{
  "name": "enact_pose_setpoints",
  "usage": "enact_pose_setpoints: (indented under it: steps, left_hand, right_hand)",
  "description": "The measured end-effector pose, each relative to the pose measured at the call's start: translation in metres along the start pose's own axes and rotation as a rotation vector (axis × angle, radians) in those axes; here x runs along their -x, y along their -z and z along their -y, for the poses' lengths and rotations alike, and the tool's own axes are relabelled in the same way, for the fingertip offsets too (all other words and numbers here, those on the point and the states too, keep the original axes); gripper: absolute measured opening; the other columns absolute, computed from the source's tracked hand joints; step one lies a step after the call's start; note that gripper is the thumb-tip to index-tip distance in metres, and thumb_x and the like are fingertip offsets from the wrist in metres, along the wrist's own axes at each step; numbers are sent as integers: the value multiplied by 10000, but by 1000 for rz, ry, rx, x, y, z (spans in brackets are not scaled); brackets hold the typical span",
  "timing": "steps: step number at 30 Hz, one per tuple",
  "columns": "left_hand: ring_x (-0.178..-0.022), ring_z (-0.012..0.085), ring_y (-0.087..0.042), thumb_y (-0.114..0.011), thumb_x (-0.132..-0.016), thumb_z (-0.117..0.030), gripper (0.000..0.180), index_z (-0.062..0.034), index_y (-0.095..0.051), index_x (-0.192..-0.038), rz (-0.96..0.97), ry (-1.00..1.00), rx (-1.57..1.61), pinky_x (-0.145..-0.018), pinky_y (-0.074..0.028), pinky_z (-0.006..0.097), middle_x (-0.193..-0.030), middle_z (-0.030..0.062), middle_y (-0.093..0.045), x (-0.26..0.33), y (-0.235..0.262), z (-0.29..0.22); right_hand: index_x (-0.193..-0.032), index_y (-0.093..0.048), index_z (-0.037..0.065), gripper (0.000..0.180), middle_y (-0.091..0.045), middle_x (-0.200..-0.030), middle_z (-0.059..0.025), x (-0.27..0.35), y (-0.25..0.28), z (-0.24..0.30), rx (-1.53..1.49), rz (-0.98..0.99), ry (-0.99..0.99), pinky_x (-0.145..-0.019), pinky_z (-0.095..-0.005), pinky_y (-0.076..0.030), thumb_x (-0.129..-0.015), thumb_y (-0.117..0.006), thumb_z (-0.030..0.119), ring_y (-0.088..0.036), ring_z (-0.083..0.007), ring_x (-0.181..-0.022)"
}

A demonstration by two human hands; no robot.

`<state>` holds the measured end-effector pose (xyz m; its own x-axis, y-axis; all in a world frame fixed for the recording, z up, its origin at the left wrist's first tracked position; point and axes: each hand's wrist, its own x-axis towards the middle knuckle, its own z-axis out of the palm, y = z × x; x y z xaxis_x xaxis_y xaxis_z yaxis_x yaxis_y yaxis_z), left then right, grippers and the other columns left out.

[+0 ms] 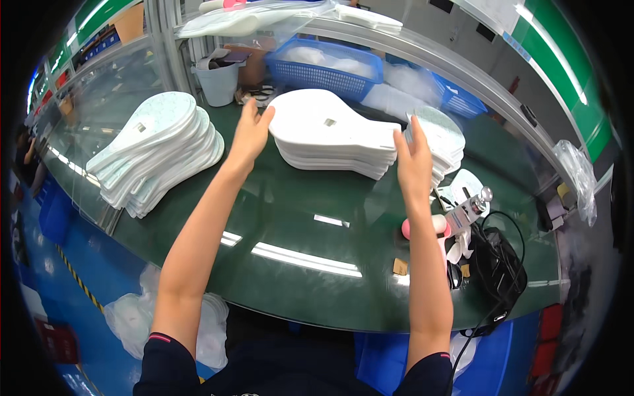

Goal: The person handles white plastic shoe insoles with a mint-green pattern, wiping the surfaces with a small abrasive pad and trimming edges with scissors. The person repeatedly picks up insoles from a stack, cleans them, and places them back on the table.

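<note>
The stack of white paddle-shaped pieces (307, 132) sits in the upper middle of the frame, on the dark green surface (284, 211), its long axis running left to right and dipping slightly toward the right. The left hand (249, 135) is at the broad round end, the right hand (415, 165) at the narrow end, so the stack lies between them and neither is clearly nearer. Both hands are open, thumbs and fingers spread at the edges; whether they press there I cannot tell. Close behind the right hand stands a second stack (442, 140), crowding the narrow end, and a blue basket (330, 78) backs the round end. A third stack (155, 155) lies apart at upper left. Right of centre, a pump bottle (465, 212) and a black bag (500, 261) lie beside the right forearm.
</note>
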<state>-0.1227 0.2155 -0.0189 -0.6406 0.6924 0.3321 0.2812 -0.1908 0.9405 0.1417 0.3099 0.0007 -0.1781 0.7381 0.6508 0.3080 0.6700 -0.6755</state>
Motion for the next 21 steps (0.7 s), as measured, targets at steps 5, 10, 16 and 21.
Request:
enact_pose_setpoints:
  steps: [5, 10, 16, 21]
  left_hand:
    - [-1126, 288, -446, -449, -878, -274, 504, 46, -335, -1250, -36, -34, -143, -936, -330, 343, -1200, 223, -457, 7, -7, 22]
    - [-864, 233, -578, -485, -859, -226, 340, 48, -485, -1059, -97, 39, -282, -784, -422, 328, -903, 153, -603, 4, -5, 5]
    - [-745, 162, -583, -554, -814, -208, 286, 49, -533, -939, -43, -107, -34, -708, -436, 283, -761, 99, -625, -11, -2, 8]
    - [-891, 222, -535, -567, -820, -283, 411, 31, -487, -1071, -112, -172, -437, -781, -416, 309, -970, 143, -557, -18, -6, -4]
  right_hand:
    - [-1257, -356, -17, 518, -419, -1207, -208, 36, -9, 21, 289, -40, 81, -941, -377, -312, -826, -554, 191, -411, -326, -1115]
    - [-1232, -357, -13, 521, -532, -803, -109, 28, -2, 17, 93, 46, -247, -678, -326, -421, -811, -584, 195, -538, -207, -727]
    - [-1225, -375, -6, 512, -496, -705, -69, 15, -2, 22, 10, -49, -113, -622, -312, -413, -790, -601, 139, -491, -173, -623]
    - [-1232, -389, 19, 542, -458, -784, -62, 1, 0, 20, 138, -92, -122, -662, -299, -403, -767, -630, 155, -460, -164, -682]
